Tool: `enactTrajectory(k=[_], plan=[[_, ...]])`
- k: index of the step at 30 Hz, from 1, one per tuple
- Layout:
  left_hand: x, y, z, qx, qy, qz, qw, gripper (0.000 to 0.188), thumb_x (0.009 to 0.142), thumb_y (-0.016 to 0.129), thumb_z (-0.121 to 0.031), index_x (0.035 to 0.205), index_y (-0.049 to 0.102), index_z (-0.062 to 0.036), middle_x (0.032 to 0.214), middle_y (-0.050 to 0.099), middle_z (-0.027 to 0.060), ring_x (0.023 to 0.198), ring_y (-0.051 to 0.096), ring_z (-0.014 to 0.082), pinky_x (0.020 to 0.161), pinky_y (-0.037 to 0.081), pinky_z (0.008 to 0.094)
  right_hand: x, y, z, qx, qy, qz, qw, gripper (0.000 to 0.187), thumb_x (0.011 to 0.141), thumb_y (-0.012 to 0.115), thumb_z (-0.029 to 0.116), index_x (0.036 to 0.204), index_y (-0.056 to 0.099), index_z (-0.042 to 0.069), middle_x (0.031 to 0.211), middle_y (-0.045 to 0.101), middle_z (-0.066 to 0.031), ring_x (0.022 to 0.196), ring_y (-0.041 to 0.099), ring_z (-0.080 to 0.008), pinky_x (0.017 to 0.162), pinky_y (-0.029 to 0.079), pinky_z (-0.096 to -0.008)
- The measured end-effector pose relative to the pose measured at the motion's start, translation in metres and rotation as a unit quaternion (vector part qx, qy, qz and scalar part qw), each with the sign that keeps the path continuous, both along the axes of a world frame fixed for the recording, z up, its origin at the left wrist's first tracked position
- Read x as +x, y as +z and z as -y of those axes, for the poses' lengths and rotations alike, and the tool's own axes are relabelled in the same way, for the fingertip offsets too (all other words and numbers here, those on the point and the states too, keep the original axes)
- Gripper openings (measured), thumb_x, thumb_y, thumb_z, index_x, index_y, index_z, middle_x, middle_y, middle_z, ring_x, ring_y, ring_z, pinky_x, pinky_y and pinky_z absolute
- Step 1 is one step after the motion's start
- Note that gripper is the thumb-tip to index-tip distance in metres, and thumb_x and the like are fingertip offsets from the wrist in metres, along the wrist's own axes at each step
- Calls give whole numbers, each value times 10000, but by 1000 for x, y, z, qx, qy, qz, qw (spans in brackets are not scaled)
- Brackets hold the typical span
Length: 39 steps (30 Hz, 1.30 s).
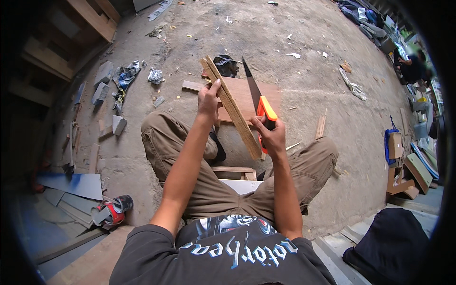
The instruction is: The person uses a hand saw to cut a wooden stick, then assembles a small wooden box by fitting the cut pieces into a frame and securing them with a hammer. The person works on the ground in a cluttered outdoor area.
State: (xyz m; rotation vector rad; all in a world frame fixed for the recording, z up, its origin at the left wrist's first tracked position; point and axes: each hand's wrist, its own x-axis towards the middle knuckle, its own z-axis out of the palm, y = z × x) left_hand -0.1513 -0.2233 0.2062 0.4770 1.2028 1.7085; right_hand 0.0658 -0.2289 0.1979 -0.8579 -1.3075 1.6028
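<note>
My left hand [209, 99] is closed around the upper part of a narrow wooden strip [236, 114], which slants down to the right in front of me. My right hand [270, 133] grips a hand saw [267, 111] by its orange and black handle. The saw's dark blade points up and away, to the right of the strip and apart from it. Beyond both hands a reddish-brown board [256, 92] lies low over the floor between my legs, with a short wood piece [192, 86] sticking out at its left.
Grey blocks [100, 93] and crumpled foil [156, 76] lie to the left. Paint cans [114, 211] stand at the lower left. A wooden cabinet [90, 19] is at the far left. Another person [414, 66] is at the far right, above stacked boards [418, 168]. A black bag [387, 244] sits at the lower right.
</note>
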Motion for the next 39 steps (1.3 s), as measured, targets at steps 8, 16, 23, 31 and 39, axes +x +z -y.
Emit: enactTrajectory(k=[8, 16, 23, 31, 39], plan=[[18, 1, 6, -3, -119, -84, 989, 302, 933, 607, -272, 1086, 562, -16, 924, 630, 51, 779, 637, 119, 649, 570, 294, -4, -6, -4, -38, 27, -36, 998, 229, 846, 767, 116, 870, 552, 39, 967, 699, -101, 799, 636, -83, 678, 512, -220], [43, -8, 11, 47, -235, -135, 961, 283, 962, 600, -204, 1120, 549, 26, 989, 656, 80, 841, 650, 127, 727, 571, 282, 4, -13, -6, -34, 36, -5, 999, 301, 807, 786, 45, 1026, 590, -22, 918, 683, -77, 779, 659, -103, 695, 550, -235], [47, -7, 5, 37, -238, -130, 962, 279, 960, 591, -184, 1135, 541, 28, 978, 635, 74, 852, 655, 144, 654, 614, 308, 4, -10, -2, -41, -49, -31, 997, 115, 847, 756, 76, 893, 665, 24, 765, 644, 8, 657, 575, -42, 588, 449, -199], [51, -13, 3, 26, -232, -132, 963, 287, 956, 596, -200, 1156, 547, 0, 973, 631, 55, 831, 659, 134, 639, 614, 300, 3, -15, 1, -14, -89, -29, 995, 173, 844, 742, 28, 832, 572, 49, 870, 687, -59, 694, 600, -52, 601, 472, -199], [52, -18, 0, 17, -174, -159, 972, 261, 935, 626, -201, 1078, 582, 12, 900, 647, 57, 785, 657, 124, 611, 599, 297, 9, -12, -7, -29, -59, -7, 998, 167, 850, 763, 119, 902, 647, 11, 781, 661, -18, 649, 584, -67, 585, 466, -202]])
